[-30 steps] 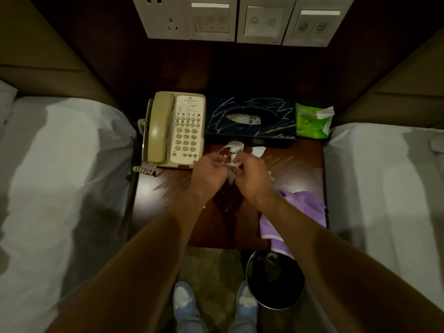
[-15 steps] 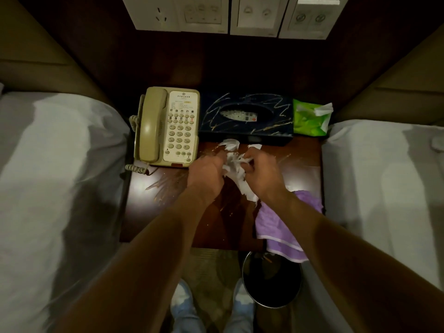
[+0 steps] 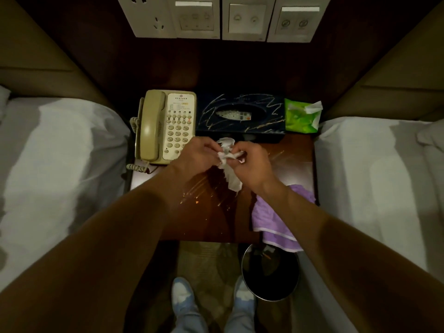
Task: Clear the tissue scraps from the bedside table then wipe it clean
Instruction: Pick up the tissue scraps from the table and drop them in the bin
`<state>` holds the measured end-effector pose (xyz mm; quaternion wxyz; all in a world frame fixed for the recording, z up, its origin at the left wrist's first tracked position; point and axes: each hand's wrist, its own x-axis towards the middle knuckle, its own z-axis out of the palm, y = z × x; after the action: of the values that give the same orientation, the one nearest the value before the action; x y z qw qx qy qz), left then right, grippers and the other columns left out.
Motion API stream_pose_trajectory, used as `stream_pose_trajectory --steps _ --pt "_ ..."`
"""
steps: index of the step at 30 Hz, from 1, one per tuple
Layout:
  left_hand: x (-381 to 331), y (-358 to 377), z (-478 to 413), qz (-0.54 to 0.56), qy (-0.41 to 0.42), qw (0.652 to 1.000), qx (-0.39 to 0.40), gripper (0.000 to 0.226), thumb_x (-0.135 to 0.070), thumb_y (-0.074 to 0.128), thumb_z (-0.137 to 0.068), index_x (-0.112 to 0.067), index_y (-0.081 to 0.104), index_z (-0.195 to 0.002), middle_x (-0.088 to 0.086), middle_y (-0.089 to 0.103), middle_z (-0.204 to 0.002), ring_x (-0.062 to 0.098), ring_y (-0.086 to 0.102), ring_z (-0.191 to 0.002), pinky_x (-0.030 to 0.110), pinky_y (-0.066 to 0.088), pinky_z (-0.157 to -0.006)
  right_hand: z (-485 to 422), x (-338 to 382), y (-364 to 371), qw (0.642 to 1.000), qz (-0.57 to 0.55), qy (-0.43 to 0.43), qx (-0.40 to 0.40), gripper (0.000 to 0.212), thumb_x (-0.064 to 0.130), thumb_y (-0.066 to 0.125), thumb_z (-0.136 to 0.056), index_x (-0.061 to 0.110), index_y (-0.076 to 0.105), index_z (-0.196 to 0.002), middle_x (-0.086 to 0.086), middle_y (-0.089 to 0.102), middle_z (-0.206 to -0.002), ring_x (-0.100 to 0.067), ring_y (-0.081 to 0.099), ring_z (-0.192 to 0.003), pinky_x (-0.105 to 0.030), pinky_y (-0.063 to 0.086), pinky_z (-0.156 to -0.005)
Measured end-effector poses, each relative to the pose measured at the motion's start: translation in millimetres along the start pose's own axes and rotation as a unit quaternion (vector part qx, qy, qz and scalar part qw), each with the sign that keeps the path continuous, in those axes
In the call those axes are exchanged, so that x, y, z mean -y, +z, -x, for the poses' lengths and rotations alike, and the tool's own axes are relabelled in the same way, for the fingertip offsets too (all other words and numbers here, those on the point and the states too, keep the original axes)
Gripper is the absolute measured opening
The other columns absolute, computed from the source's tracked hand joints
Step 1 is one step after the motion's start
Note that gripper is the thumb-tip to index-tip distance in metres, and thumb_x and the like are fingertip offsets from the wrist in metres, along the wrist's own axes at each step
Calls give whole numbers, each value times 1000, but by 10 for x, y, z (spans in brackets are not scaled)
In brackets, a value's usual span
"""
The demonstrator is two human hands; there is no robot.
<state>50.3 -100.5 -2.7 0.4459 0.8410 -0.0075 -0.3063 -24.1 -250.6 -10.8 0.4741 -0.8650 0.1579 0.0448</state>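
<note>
Switch panels [image 3: 223, 20]: tops cut off by the upper edge.
Telephone [image 3: 153, 126]: lower right keys hidden behind the left hand [image 3: 194, 156]; label print too small to read.
Tissue scraps [image 3: 227, 155]: partly hidden inside the left hand and right hand [image 3: 252, 164].
Purple cloth [image 3: 271, 217]: right side under the right forearm.
Bin [image 3: 270, 299]: far rim covered by the purple cloth.
</note>
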Motion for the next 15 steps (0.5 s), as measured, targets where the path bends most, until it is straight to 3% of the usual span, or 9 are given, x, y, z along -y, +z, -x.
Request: stream_pose_trajectory --steps 4,8,12,15 --pt "-178 70 100 111 -55 992 25 24 14 66 -87 -9 72 -91 10 71 -89 17 70 -79 23 60 -67 39 97 -131 1000 -12 -4 -6 10 9 80 -83 10 70 -84 -2 67 -80 -7 58 -70 -13 43 -56" --pt "-292 137 144 233 -87 967 52 24 7 66 -94 -2 73 -115 14 75 -110 20 75 -93 24 62 -69 92 79 -354 999 -10 -23 -48 12 -1 77 -82 9 69 -81 2 65 -75 3 54 -64 -11 42 -55" --pt "-431 276 170 208 -110 968 89 27 -2 69 -94 -16 75 -116 5 78 -111 18 72 -108 28 61 -83 171 -4 -538 996 -10 -16 -85 16 -1 78 -79 11 67 -82 7 64 -75 1 56 -66 -12 43 -57" --pt "-528 457 261 219 -120 959 130 30 1 69 -91 -15 73 -116 6 77 -112 20 73 -106 29 62 -78 330 -81 -691 995 -3 -27 -98 15 0 76 -81 11 67 -85 4 66 -78 -1 57 -66 -17 47 -58"
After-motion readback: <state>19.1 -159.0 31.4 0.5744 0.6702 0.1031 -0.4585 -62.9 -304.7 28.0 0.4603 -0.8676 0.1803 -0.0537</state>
